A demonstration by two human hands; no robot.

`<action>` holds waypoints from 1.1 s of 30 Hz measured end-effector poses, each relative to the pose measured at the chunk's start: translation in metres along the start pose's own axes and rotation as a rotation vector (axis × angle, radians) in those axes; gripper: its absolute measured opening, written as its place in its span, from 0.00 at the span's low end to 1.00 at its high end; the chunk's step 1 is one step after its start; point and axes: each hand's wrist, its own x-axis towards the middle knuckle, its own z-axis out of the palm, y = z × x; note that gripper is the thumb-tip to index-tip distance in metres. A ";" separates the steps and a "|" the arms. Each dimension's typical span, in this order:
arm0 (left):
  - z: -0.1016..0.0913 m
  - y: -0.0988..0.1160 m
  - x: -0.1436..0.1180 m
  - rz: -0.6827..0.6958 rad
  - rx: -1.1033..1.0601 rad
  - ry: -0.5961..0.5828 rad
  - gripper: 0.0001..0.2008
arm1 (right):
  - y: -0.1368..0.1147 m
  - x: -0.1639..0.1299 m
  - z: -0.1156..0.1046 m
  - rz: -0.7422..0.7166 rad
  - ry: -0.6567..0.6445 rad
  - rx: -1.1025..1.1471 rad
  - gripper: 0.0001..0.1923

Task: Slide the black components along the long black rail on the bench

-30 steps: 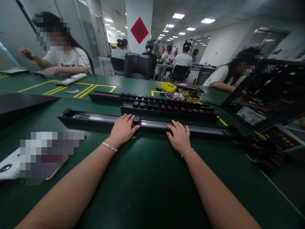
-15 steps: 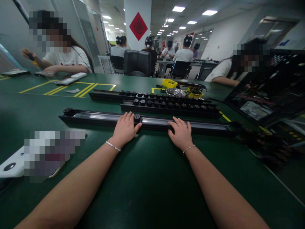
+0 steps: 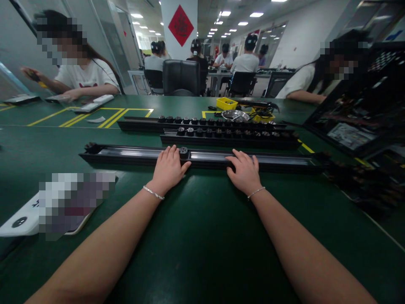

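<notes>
A long black channel-shaped rail (image 3: 209, 156) with a shiny inner strip lies crosswise in front of me. My left hand (image 3: 168, 169) rests on it left of centre, fingers stretched over the rail and thumb apart on the near side. Just right of those fingers, a small round black part (image 3: 184, 152) sits in the channel. Farther right, my right hand (image 3: 245, 172) lies on the rail with its fingers spread, nothing visible in it. The fingertips' undersides are hidden. At the rail's left end is another dark part (image 3: 91, 146).
Behind are two more black rails (image 3: 139, 125) lined with several round parts. A yellow bin (image 3: 226, 103) and a metal dish (image 3: 235, 115) stand beyond. Dark parts (image 3: 363, 183) lie piled right; phones (image 3: 23, 219) lie left. Co-workers sit across the green table (image 3: 202, 236).
The camera view has shifted slightly. Both hands stay on the rail in nearly the same places, and the round part remains beside my left hand.
</notes>
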 end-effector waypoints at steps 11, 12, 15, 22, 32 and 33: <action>-0.003 0.001 -0.001 0.015 0.004 0.019 0.33 | 0.001 0.000 0.001 -0.001 0.008 0.000 0.16; -0.003 0.002 -0.001 0.016 0.003 0.022 0.32 | 0.000 0.000 0.000 -0.001 0.009 -0.003 0.17; -0.003 0.002 -0.001 0.017 0.011 0.023 0.32 | -0.001 -0.001 0.000 0.000 0.007 -0.015 0.17; -0.004 0.003 -0.001 0.017 0.011 0.007 0.32 | -0.008 -0.004 0.000 -0.019 -0.016 -0.041 0.22; -0.003 0.015 -0.005 0.086 -0.056 0.029 0.30 | -0.026 -0.009 -0.002 -0.092 -0.075 -0.018 0.28; -0.004 0.016 -0.005 0.089 -0.060 0.032 0.30 | -0.027 -0.009 -0.002 -0.095 -0.077 -0.021 0.28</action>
